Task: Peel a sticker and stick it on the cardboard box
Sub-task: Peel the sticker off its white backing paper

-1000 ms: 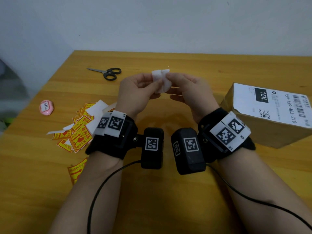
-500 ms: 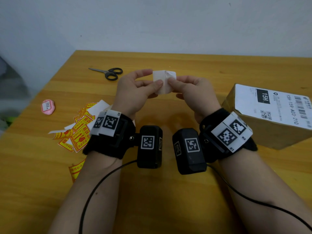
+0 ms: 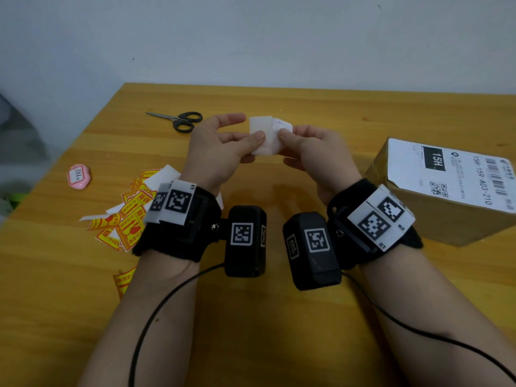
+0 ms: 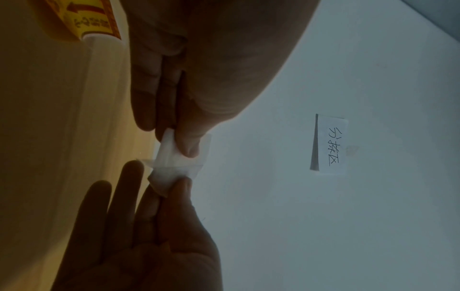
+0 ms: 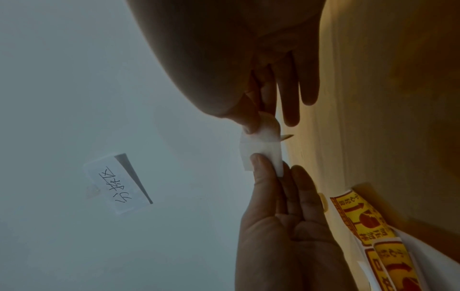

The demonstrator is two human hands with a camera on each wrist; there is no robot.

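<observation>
Above table centre: both hands raised, one small white sticker sheet [image 3: 264, 135] pinched between them, clear of the wood.
left fingers: thumb [image 3: 252, 138] pressed on the sheet's near face, other fingers behind it; index finger sticks out straight past the top edge, not touching.
left hand [image 3: 216, 152]: grips the sheet's left part; the right-wrist view shows thumb [image 5: 261, 171] and fingers closed flat on the paper.
right fingers: thumb tip [image 3: 286, 133] and a finger behind it nip the sheet's right edge; the remaining fingers hang loosely extended below, touching nothing.
right hand [image 3: 318, 152]: pinching only at the tips, palm turned toward the left hand.
sheet state: a corner flap at upper right is lifted and folded away from the rest; a thin layer splits off at the right-hand pinch in the left-wrist view [image 4: 174, 161]. Cannot tell which layer is sticker and which is backing.
cardboard box [image 3: 446, 191]: on the table at right, well apart from the hands, white shipping label on top, untouched.
table [image 3: 279, 331]: yellow wood.
yellow stickers [image 3: 128, 219]: loose pile with white backing scraps, left of the left wrist.
scissors [image 3: 178, 121]: black handles, far left, closed.
pink eraser [image 3: 79, 176]: near the left table edge.
wall note [image 4: 331, 144]: handwritten paper slip on the wall.
</observation>
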